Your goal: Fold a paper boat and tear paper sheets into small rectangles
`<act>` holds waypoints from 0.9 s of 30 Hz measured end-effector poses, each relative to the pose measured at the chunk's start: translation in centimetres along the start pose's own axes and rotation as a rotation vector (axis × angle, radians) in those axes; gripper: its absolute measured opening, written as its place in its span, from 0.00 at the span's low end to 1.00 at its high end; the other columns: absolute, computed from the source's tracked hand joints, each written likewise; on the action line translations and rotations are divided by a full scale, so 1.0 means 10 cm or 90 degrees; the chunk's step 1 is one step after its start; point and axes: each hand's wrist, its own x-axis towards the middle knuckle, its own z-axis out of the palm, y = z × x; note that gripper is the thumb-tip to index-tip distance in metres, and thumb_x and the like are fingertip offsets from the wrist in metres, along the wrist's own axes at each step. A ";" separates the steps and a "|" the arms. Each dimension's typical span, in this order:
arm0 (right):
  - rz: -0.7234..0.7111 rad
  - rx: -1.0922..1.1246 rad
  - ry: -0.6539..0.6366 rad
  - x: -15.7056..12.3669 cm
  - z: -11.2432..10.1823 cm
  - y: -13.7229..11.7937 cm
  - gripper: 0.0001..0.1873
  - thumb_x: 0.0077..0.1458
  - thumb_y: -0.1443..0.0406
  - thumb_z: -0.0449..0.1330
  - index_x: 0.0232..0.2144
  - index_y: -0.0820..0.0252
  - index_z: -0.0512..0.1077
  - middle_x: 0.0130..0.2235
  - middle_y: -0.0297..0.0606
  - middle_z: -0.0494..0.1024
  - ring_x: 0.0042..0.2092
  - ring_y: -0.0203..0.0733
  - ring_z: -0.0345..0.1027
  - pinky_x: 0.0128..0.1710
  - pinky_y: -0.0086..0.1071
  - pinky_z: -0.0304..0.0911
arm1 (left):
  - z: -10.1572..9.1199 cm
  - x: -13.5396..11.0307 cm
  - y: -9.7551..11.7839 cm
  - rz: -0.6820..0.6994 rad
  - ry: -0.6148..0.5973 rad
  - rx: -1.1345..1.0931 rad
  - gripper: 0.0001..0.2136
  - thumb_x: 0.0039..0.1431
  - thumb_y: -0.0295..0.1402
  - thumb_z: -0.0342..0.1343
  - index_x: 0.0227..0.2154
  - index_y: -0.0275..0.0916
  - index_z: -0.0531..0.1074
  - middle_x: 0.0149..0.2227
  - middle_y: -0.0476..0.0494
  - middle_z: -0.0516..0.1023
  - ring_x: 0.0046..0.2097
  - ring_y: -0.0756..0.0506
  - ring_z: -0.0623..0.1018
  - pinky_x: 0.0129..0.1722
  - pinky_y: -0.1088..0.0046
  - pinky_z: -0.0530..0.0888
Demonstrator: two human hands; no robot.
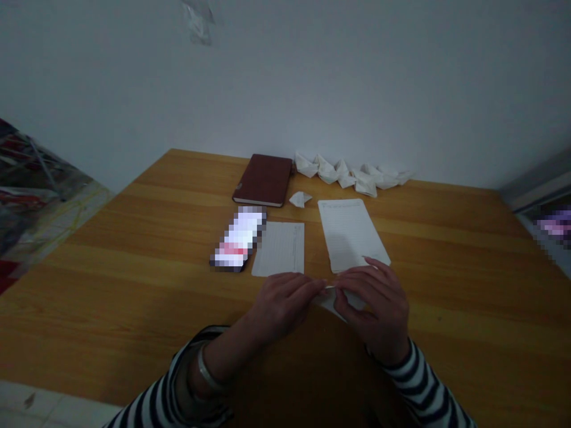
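Between my two hands is a small folded piece of white paper (333, 302), held near the front of the table. My left hand (285, 302) pinches its left end, thumb and fingers pressed together. On the other side, my right hand (377, 306) grips the paper's upper right part between thumb and fingers. Part of the paper is hidden by the fingers. Just beyond my right hand lies a lined sheet (352, 232), partly covered by the fingertips. Another lined sheet (281, 248) lies flat beyond my left hand.
Several folded paper shapes (345, 173) stand in a row by the wall, with a smaller folded paper piece (300, 199) in front. A dark red notebook (264, 180) lies at the back of the wooden table (147, 238). A phone with a lit screen (239, 239) lies before it.
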 end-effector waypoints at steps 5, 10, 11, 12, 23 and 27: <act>0.008 -0.006 0.030 0.00 -0.04 0.07 0.09 0.49 0.74 0.64 0.31 0.55 0.75 0.31 0.30 0.82 0.33 0.38 0.76 0.57 0.49 0.58 | -0.03 0.01 -0.02 -0.007 0.068 -0.001 0.08 0.61 0.23 0.52 0.43 0.35 0.70 0.32 0.42 0.81 0.32 0.48 0.80 0.32 0.73 0.75; 0.013 0.021 0.023 -0.01 -0.06 0.14 0.10 0.49 0.73 0.64 0.32 0.54 0.76 0.32 0.29 0.83 0.33 0.37 0.76 0.61 0.52 0.54 | -0.08 0.04 -0.05 -0.011 0.073 0.010 0.07 0.60 0.23 0.54 0.41 0.35 0.71 0.31 0.43 0.81 0.31 0.48 0.80 0.31 0.74 0.76; 0.023 0.020 0.022 -0.02 -0.07 0.17 0.09 0.49 0.73 0.64 0.32 0.54 0.76 0.32 0.29 0.82 0.33 0.37 0.76 0.61 0.52 0.54 | -0.09 0.06 -0.06 -0.015 0.075 0.009 0.07 0.60 0.23 0.54 0.41 0.35 0.72 0.31 0.43 0.81 0.31 0.48 0.80 0.31 0.74 0.76; 0.039 0.017 0.027 -0.03 -0.09 0.21 0.09 0.49 0.72 0.64 0.32 0.54 0.76 0.32 0.29 0.82 0.33 0.38 0.76 0.61 0.53 0.54 | -0.11 0.07 -0.07 -0.024 0.079 0.010 0.07 0.60 0.22 0.54 0.40 0.35 0.72 0.31 0.43 0.82 0.31 0.49 0.80 0.31 0.74 0.76; 0.037 -0.067 0.098 -0.01 -0.11 0.31 0.13 0.52 0.70 0.65 0.42 0.56 0.76 0.45 0.39 0.82 0.47 0.45 0.75 0.58 0.52 0.60 | -0.19 0.08 -0.18 -0.035 0.139 0.073 0.09 0.58 0.20 0.57 0.41 0.35 0.73 0.33 0.45 0.82 0.33 0.50 0.80 0.33 0.77 0.75; -0.042 -0.032 0.024 0.02 0.02 0.01 0.10 0.55 0.71 0.63 0.39 0.53 0.75 0.41 0.33 0.83 0.45 0.42 0.76 0.60 0.51 0.55 | -0.07 0.02 -0.10 0.010 0.073 0.045 0.09 0.60 0.21 0.54 0.43 0.34 0.71 0.35 0.41 0.81 0.35 0.48 0.80 0.35 0.72 0.76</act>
